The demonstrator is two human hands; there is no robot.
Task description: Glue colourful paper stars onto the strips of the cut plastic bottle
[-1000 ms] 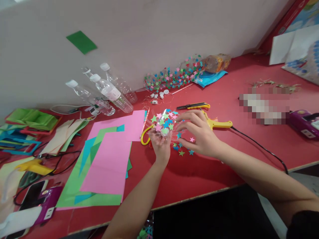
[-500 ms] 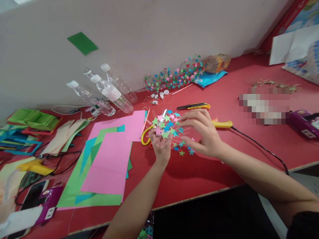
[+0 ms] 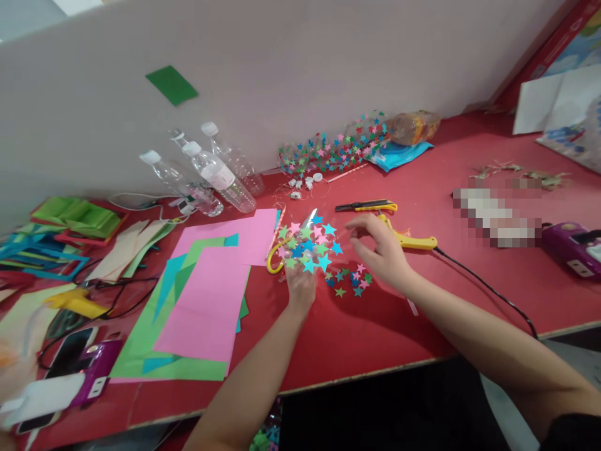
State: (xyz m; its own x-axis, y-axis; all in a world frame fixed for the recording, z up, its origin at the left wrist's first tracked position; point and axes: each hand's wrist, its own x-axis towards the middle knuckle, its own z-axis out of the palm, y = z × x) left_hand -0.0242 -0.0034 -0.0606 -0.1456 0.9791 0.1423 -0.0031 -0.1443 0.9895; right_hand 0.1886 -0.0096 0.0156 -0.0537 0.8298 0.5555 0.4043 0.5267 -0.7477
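Observation:
My left hand (image 3: 302, 288) grips a clear plastic piece covered with paper stars (image 3: 310, 244) in blue, pink and green, held above the red table. The star-covered piece hides most of its fingers. To the right, my right hand (image 3: 380, 247) hovers apart from it, fingers bent and thumb separate, with nothing visible between them. Loose paper stars (image 3: 348, 280) lie on the table below and between the hands. Yellow-handled scissors (image 3: 273, 262) lie partly hidden behind the piece. Beside my right hand rests a yellow glue gun (image 3: 416, 242) with a black cord.
A box cutter (image 3: 366, 205) lies beyond my right hand. Coloured paper sheets (image 3: 201, 300) spread to the left. Several clear bottles (image 3: 220, 175) stand by the wall, beside a star-covered bottle (image 3: 328, 153). A purple power socket (image 3: 570, 247) sits at right; another person's hand (image 3: 14, 376) shows at far left.
My right hand has drawn away from the star-covered piece, to the right. My left hand has turned the piece, so its stars face up more. The view has shifted slightly.

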